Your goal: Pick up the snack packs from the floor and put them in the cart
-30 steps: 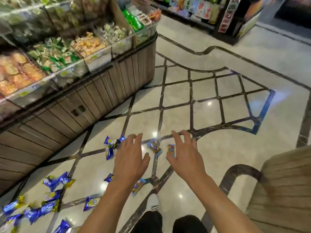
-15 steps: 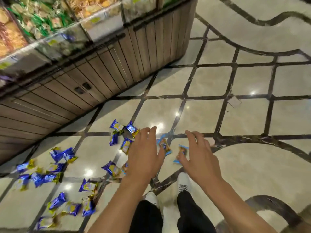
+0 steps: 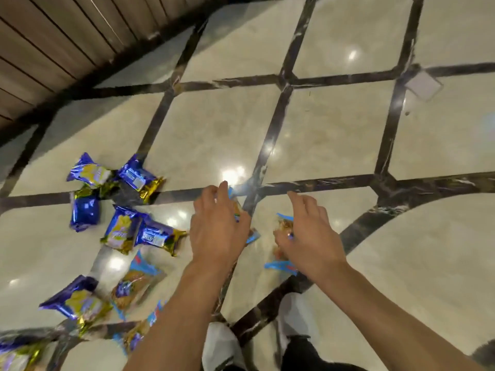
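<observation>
Since half a second ago both hands have dropped closer to the floor (image 3: pixel 334 124). The left hand (image 3: pixel 218 231) now covers a light-blue snack pack (image 3: pixel 253 236); the right hand (image 3: pixel 308 236) curls its fingers onto another light-blue pack (image 3: pixel 281 265). Whether either is actually gripped, I cannot tell. Dark-blue packs (image 3: pixel 122 231) lie scattered at nine o'clock. The counter's wooden base (image 3: pixel 53 41) stands at eleven o'clock.

I see my left hand (image 3: pixel 218 231) and right hand (image 3: pixel 308 236) reaching down with fingers spread, each over a clear, blue-edged snack pack (image 3: pixel 281 265) on the marble floor (image 3: pixel 219 129). Blue-and-gold snack packs (image 3: pixel 122 232) lie scattered left of my left hand.
</observation>
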Demonstrator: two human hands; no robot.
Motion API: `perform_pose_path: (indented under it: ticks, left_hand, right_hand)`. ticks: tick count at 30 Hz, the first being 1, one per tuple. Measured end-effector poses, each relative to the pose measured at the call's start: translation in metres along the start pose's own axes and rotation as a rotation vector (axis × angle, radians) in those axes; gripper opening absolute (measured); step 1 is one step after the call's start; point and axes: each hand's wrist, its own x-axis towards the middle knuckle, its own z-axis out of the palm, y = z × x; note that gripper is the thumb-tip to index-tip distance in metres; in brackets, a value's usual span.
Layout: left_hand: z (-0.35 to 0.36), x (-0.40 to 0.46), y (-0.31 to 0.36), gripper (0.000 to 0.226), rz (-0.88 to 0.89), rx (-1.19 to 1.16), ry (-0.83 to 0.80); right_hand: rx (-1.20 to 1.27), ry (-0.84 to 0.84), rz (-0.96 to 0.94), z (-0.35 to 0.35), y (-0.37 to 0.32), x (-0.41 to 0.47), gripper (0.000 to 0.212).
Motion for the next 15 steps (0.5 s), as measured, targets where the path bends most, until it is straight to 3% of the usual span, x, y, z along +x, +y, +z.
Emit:
perform_pose_path:
  ticks: [4, 7, 15]
  left_hand:
    - [0.101, 0.033, -0.04, 0.072, -0.102, 0.034, -0.107]
    - [0.149, 0.045, -0.055, 0.076, -0.153, 0.043, -0.14]
    - [0.187, 0.054, -0.064, 0.087, -0.099, 0.09, -0.07]
  right_hand:
    - [-0.052, -0.102, 0.084, 0.091, 0.047, 0.046, 0.085]
    - [-0.066, -0.077, 0.134, 0.135, 0.067, 0.061, 0.082]
    - [0.001, 0.02, 0.112, 0.18, 0.082, 0.066, 0.069]
